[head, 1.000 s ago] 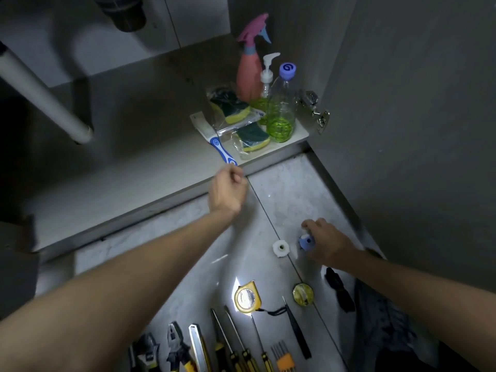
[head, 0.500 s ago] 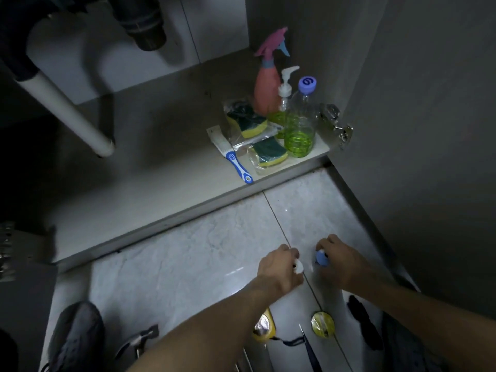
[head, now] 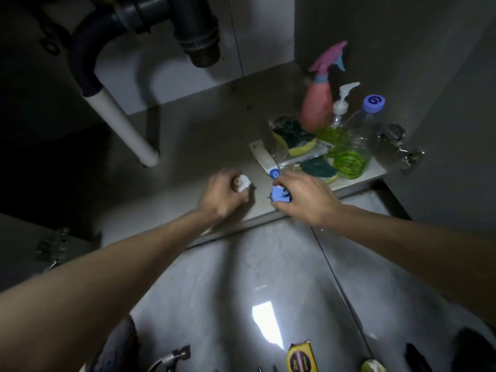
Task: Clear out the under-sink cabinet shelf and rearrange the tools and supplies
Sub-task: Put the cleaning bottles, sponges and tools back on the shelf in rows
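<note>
My left hand (head: 222, 196) grips a small white round fitting (head: 244, 181) just above the cabinet shelf (head: 188, 146). My right hand (head: 304, 196) grips a small blue roll (head: 279, 195) near the shelf's front edge. Beside it lies a white scraper with a blue handle (head: 264, 159). At the shelf's right end stand a pink spray bottle (head: 318, 103), a pump bottle (head: 341, 108) and a clear bottle of green liquid (head: 354, 149), with two bagged sponges (head: 295, 138) in front of them.
A dark drain trap (head: 196, 30) and a white pipe (head: 120, 124) hang over the shelf's left and middle. The open door with its hinge (head: 402, 146) stands at right. On the tiled floor (head: 241, 277) lie a yellow tape measure (head: 302, 358), a hammer (head: 171, 357) and other tools.
Both hands picked up the white fitting and the blue roll from the floor and carried them forward over the shelf's front edge. The view tilted up toward the pipes.
</note>
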Demonstrator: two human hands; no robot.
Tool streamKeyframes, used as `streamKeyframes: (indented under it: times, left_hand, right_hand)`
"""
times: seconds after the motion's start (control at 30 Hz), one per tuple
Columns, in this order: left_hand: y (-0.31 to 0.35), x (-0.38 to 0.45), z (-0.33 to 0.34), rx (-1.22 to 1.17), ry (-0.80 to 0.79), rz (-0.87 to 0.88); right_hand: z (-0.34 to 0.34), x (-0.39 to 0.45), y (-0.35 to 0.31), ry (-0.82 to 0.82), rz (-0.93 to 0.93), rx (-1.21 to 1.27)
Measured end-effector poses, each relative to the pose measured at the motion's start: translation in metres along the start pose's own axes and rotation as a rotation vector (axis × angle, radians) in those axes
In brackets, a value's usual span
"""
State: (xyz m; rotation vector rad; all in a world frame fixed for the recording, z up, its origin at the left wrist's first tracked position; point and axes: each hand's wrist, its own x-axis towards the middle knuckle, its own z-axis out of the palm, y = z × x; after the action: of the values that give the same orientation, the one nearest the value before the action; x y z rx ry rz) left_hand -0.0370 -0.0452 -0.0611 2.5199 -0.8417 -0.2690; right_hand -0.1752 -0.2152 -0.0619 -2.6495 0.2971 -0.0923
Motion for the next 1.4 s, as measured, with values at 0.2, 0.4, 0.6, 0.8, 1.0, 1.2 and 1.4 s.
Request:
streamKeyframes:
  times: [0.2, 0.4, 0.6, 0.8, 1.0, 1.2, 1.4]
  left_hand:
    - [0.008, 0.068, 0.024, -0.011, -0.097, 0.008]
    - [0.009, 0.089, 0.028, -0.027, -0.099, 0.081]
    - [0.007, 0.090, 0.026, -0.122, -0.080, 0.046]
    - [0.004, 0.083, 0.020, -0.271, -0.107, -0.013]
    - [0.005, 0.046, 0.004, -0.268, 0.113, -0.142]
    - [0.034, -0.062, 0.035, -0.462, -0.039, -0.161]
    - [0.066, -0.212, 0.097, -0.230, -0.432, -0.153]
  right_hand:
    - [0.028, 0.019, 0.001, 0.032, -0.028, -0.117]
    - [0.028, 0.028, 0.003, 0.062, -0.051, -0.167]
    - [0.024, 0.037, -0.001, 0.076, 0.000, -0.224]
    - [0.026, 0.044, -0.006, 0.094, 0.081, -0.183]
    - [0.013, -0.003, -0.009, 0.225, 0.263, 0.246]
    - [0.017, -0.131, 0.015, -0.001, 0.414, 0.177]
    - [0.032, -0.260, 0.050, -0.459, 0.628, -0.052]
